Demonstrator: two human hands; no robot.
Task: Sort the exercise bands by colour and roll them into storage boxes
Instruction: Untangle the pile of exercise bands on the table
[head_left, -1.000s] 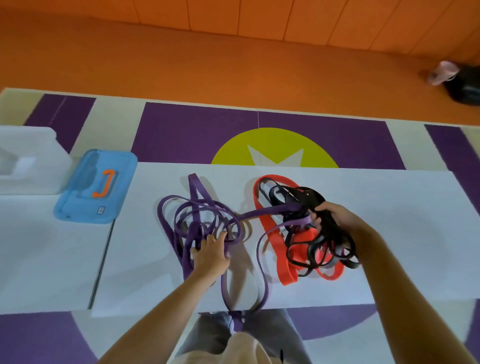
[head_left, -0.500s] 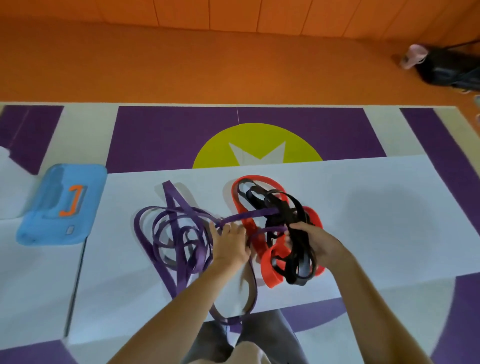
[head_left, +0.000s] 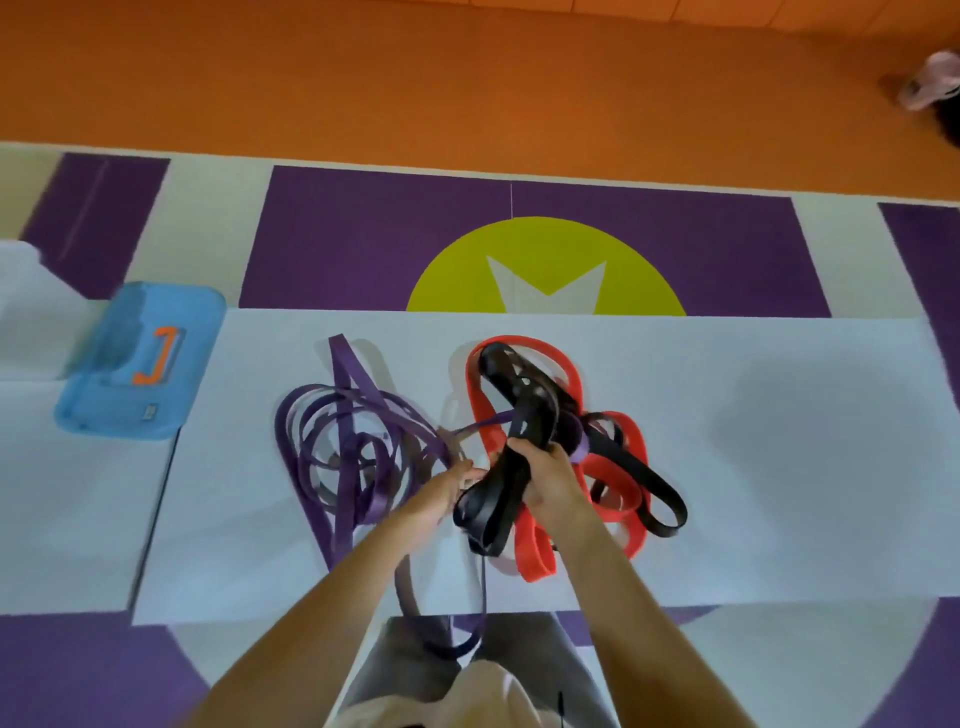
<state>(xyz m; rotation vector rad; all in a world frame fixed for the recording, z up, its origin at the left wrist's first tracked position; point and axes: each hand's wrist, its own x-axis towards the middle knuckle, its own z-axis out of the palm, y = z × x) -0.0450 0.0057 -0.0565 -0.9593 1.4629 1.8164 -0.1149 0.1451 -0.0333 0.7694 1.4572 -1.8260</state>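
Centrally on the counter (head_left: 779, 467), right hand (head_left: 550, 478) with fingers curled round the black bands (head_left: 530, 410) — raised over the red bands (head_left: 613, 499), left hand (head_left: 452, 486) just beside, its fingers' hold too blurred to tell, purple bands (head_left: 345, 441) heaped nearer the left edge.

White tabletop (head_left: 779, 467). Purple bands (head_left: 343, 447) lie in a loose coil left of centre; one purple strand runs right into the tangle of red bands (head_left: 571, 374) and black bands (head_left: 493, 499), and a loop hangs over the near edge. Right hand (head_left: 550, 483) grips the black bands, lifted. Left hand (head_left: 441, 491) reaches to them, grip blurred. Blue case (head_left: 202, 338), orange handle (head_left: 158, 356), far left.
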